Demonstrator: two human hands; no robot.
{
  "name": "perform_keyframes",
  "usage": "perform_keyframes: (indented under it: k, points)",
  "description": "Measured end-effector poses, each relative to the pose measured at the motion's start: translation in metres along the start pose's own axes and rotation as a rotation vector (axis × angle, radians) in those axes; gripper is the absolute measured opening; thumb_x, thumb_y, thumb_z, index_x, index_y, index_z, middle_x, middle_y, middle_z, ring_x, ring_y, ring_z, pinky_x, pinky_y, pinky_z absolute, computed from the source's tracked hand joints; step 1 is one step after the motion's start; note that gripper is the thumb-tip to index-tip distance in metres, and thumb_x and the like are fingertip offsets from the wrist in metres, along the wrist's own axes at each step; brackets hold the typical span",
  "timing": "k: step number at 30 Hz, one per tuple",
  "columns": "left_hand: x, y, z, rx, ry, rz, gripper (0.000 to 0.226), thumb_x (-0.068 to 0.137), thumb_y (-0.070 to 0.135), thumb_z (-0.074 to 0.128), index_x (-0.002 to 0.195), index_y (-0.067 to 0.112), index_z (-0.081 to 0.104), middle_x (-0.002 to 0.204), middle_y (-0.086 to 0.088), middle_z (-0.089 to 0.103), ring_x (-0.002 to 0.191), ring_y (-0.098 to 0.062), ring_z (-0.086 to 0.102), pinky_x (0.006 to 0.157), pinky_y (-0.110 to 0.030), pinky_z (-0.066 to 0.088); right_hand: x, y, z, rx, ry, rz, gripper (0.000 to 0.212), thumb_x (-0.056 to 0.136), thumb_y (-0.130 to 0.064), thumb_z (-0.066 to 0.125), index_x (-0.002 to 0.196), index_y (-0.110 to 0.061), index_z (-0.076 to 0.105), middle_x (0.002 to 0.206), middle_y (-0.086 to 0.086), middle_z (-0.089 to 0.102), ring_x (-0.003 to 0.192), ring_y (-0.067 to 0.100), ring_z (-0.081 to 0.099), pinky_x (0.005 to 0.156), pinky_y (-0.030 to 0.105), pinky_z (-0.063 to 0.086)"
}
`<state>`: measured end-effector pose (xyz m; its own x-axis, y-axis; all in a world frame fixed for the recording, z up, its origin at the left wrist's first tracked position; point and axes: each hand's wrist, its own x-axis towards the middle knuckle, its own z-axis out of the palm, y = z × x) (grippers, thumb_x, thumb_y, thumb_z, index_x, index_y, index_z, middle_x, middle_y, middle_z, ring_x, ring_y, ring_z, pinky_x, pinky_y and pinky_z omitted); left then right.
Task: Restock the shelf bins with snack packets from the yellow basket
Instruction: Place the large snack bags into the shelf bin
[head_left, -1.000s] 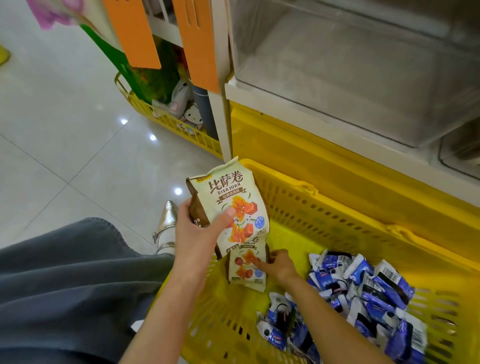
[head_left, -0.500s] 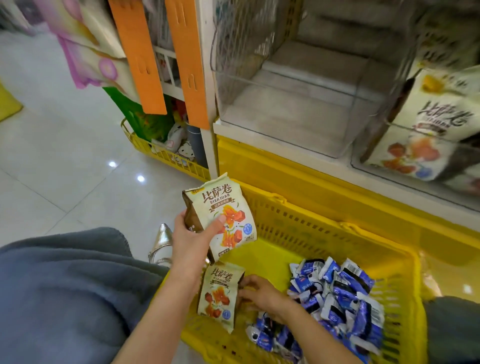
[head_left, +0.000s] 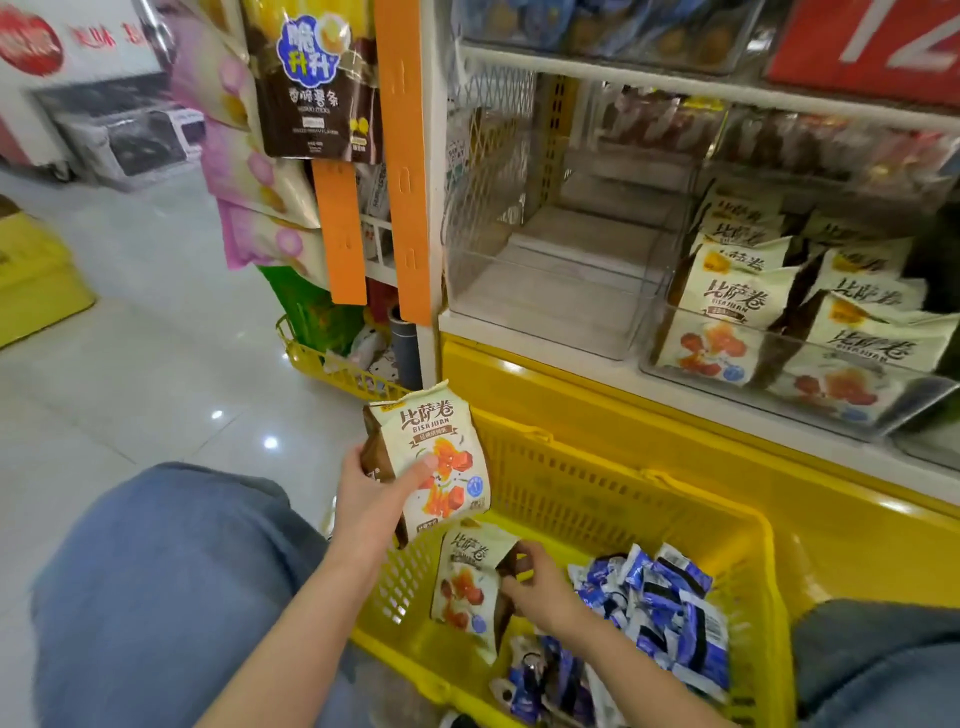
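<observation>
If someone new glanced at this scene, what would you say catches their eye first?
The bright yellow basket sits low in the centre, blue packets heaped at its right side. Over its left rim the left hand holds up a cream snack packet, while the right hand grips a second packet inside the basket.

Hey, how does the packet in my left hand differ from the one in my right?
The left packet, in the left hand, stands upright above the rim of the yellow basket, front mostly showing; the right packet, in the right hand, leans low inside the basket, partly covered. Both are cream Bisajuan packets with matching orange print.
</observation>
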<state>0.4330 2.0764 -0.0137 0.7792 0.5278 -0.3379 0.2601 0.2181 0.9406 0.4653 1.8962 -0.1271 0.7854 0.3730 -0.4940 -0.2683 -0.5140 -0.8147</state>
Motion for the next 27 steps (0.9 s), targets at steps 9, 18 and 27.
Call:
perform_keyframes:
  k: [9, 18, 27]
  points:
    - [-0.023, 0.034, 0.013, -0.166, -0.454, -0.279, 0.047, 0.063, 0.030, 0.072, 0.107, 0.014, 0.064, 0.098, -0.011, 0.072, 0.082, -0.024, 0.071, 0.062, -0.036, 0.059, -0.068, -0.065, -0.115, 0.626, -0.021, -0.076, 0.023, 0.094, -0.015, 0.051, 0.116, -0.012, 0.056, 0.110, 0.009, 0.069, 0.101, 0.025, 0.065, 0.079, 0.035, 0.057]
    - [-0.037, 0.065, 0.052, 0.008, -0.755, -0.179, 0.070, 0.067, 0.028, 0.074, 0.130, 0.017, 0.048, 0.110, -0.012, 0.069, 0.101, -0.029, 0.066, 0.088, -0.044, 0.051, -0.117, -0.102, -0.160, 0.462, 0.030, -0.085, 0.053, 0.075, -0.050, 0.065, 0.120, -0.022, 0.056, 0.107, 0.001, 0.071, 0.099, 0.022, 0.068, 0.075, 0.033, 0.056]
    - [-0.029, 0.098, 0.106, 0.007, -0.891, 0.033, 0.066, 0.055, 0.031, 0.080, 0.116, 0.032, 0.053, 0.103, 0.000, 0.072, 0.093, -0.021, 0.069, 0.071, -0.032, 0.058, -0.128, -0.134, -0.215, 0.261, 0.547, -0.273, 0.043, 0.081, -0.041, 0.064, 0.119, -0.022, 0.056, 0.098, -0.006, 0.073, 0.088, 0.010, 0.070, 0.064, 0.024, 0.056]
